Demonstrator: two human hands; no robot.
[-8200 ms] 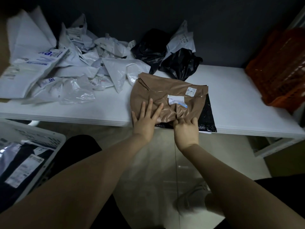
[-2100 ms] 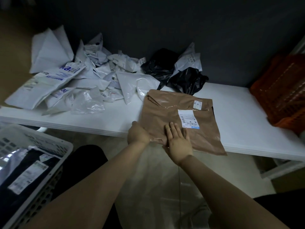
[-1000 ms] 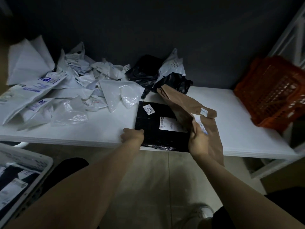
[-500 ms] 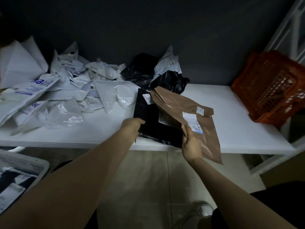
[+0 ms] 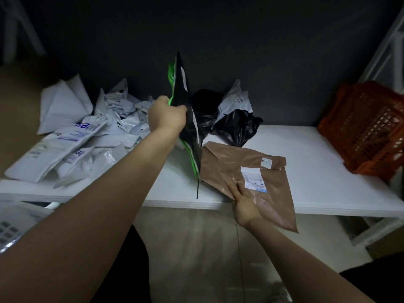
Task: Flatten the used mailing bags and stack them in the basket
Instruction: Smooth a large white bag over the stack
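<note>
My left hand (image 5: 166, 115) grips a flat black mailing bag with a green underside (image 5: 188, 119) and holds it up on edge above the white table (image 5: 306, 154). A flattened brown mailing bag with white labels (image 5: 247, 171) lies on the table, its near corner hanging over the front edge. My right hand (image 5: 243, 199) pinches that brown bag at its left edge. A heap of crumpled white mailing bags (image 5: 87, 132) covers the table's left part. Crumpled black bags (image 5: 236, 125) lie at the back. A corner of the white basket (image 5: 13, 226) shows low on the left.
An orange plastic crate (image 5: 367, 125) stands on the table's right end against a white metal frame (image 5: 384, 53). A dark wall runs behind the table. Below the table's front edge is tiled floor (image 5: 207, 248).
My left hand has lifted the black bag from under the brown one and raised it upright. My right hand has laid the brown bag back down on the table.
</note>
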